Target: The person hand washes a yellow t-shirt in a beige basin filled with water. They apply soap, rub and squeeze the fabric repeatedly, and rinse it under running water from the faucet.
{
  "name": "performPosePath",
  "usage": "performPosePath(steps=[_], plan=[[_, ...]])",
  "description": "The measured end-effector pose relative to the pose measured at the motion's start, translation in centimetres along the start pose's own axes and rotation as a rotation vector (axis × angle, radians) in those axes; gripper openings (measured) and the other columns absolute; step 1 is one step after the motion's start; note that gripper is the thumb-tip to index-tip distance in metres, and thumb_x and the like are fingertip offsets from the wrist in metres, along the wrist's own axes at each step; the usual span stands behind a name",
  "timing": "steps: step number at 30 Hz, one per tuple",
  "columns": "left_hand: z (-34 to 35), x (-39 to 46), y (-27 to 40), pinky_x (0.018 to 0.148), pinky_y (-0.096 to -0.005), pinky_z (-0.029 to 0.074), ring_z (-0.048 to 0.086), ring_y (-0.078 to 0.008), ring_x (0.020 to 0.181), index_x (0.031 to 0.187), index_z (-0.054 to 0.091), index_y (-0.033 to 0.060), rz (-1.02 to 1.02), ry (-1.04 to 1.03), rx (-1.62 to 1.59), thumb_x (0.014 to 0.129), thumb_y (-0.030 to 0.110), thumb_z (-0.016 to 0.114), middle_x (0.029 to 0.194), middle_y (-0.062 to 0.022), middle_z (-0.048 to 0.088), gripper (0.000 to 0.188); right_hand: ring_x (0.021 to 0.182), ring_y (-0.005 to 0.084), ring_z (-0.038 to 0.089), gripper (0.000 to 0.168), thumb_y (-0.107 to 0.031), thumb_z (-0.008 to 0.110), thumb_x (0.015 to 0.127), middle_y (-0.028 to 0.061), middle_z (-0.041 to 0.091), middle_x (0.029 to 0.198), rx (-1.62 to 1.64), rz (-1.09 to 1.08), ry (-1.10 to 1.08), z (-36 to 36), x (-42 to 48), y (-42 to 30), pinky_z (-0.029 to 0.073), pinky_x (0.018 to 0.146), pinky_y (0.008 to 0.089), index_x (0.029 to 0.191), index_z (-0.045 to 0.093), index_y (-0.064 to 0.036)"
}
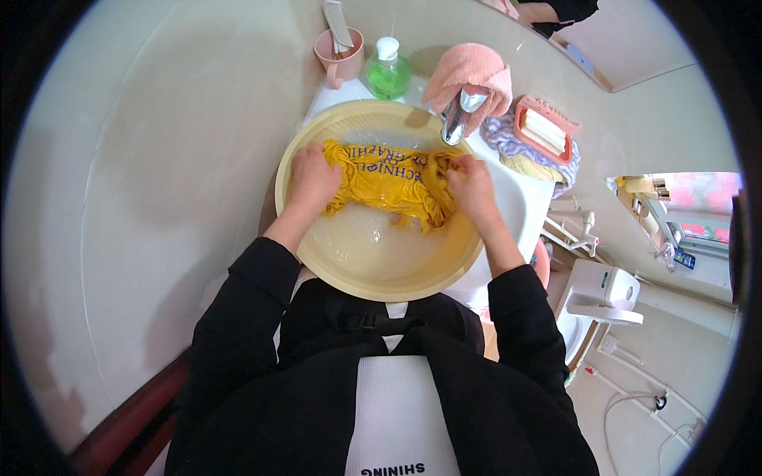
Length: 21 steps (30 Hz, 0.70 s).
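Observation:
A wet yellow printed garment (381,178) is stretched sideways in a round cream plastic basin (390,290). The basin holds cloudy, sudsy water (372,244) and rests over a white washbasin (518,205). At the garment's left end, my left hand (314,177) grips bunched cloth near the basin's left wall. My right hand (473,185) pinches the twisted right end between thumb and fingers, close to the basin's right rim. The lettering on the cloth appears upside down. Part of the garment's lower edge dips into the water.
Behind the basin stand a pink mug (339,56) with a comb, a green soap pump bottle (388,74) and a chrome faucet (455,122) draped with a pink towel (467,68). A pink soap dish (545,131) sits on folded cloths at right. A tiled wall (166,149) borders the left.

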<state>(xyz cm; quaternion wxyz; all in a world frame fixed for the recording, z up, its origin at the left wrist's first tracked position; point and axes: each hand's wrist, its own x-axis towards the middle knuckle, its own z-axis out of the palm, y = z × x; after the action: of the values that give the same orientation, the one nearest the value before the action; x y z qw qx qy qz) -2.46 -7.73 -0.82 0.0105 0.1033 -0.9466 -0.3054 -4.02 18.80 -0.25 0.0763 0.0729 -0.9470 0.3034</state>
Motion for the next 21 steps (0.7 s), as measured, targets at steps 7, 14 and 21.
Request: performPosePath(steps=[7,14,21], plan=[[5.3,-2.4,-0.7,0.076,-0.0378,0.041,0.050,-0.0321,0.090,0.090,0.054,0.0048,0.277,-0.340,0.370,0.069,0.013,0.056,0.094,-0.0162,0.051,0.023,0.096,0.0333,0.047,0.030,-0.013,0.057,0.069,0.0122,0.050,0.099,-0.365,0.002,-0.660,4.9,-4.0,-2.5,0.043,0.076,0.0384,0.098,0.050,-0.009],[3.2,-0.1,-0.4,0.071,-0.0344,0.043,0.055,-0.0241,0.082,0.092,0.057,0.0055,0.090,-0.521,0.218,0.069,0.015,0.056,0.087,-0.0135,0.056,0.025,0.084,0.0274,0.055,0.025,-0.013,0.055,0.073,0.0127,0.058,0.085,0.100,0.224,-0.619,3.2,-2.0,1.0,0.044,0.070,0.0345,0.095,0.053,-0.003],[-1.8,1.7,1.9,0.059,-0.0248,0.037,0.045,-0.0071,0.066,0.071,0.050,0.0034,-0.131,-0.566,-0.446,0.075,0.018,0.048,0.066,-0.0010,0.050,0.015,0.066,0.0139,0.049,0.024,-0.018,0.047,0.082,0.0082,0.054,0.069,0.556,0.362,-0.440,-2.4,0.3,-1.7,0.041,0.062,0.0275,0.094,0.053,0.003]])
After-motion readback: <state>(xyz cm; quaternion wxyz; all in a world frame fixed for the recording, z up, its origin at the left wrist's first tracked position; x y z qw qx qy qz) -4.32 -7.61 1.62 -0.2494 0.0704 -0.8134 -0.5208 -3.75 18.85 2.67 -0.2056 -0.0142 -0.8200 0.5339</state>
